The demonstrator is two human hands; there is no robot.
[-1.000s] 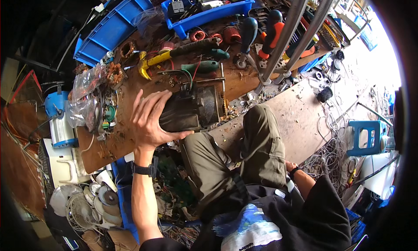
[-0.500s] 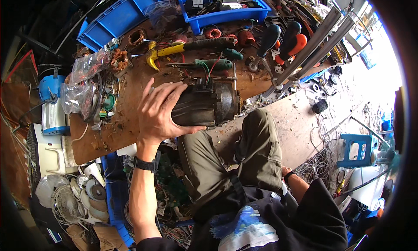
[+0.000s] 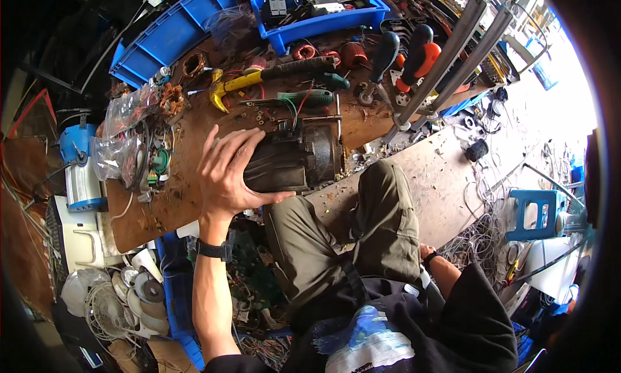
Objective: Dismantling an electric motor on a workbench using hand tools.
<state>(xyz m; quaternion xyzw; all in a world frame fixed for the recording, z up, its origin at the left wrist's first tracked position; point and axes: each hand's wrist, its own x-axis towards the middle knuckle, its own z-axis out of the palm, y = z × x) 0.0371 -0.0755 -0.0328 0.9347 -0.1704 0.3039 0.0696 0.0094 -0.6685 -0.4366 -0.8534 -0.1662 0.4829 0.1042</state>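
A dark, grimy electric motor (image 3: 277, 167) lies on its side near the front edge of the brown workbench (image 3: 171, 208). My left hand (image 3: 226, 169) is wrapped around its left end, thumb along the near side and fingers over the top. Thin green and red wires (image 3: 295, 111) rise from the motor's top, and a metal rod (image 3: 338, 117) stands by its right end. Just beyond lie a green-handled screwdriver (image 3: 310, 98) and a yellow hammer (image 3: 242, 83) with a black grip. My right hand (image 3: 427, 251) rests low beside my right thigh, its fingers mostly hidden.
Behind the hammer are copper coils (image 3: 354, 54) and a blue bin (image 3: 323, 25) of parts. Screwdrivers (image 3: 386, 53) and upright metal bars (image 3: 453, 62) stand at the right. Plastic bags (image 3: 123, 146) lie left; cables (image 3: 469, 234) and a blue stool (image 3: 533, 214) sit at lower right.
The whole view has shifted slightly, with bench items now a little further left and lower. My left hand stays on the motor; my right hand remains by my thigh.
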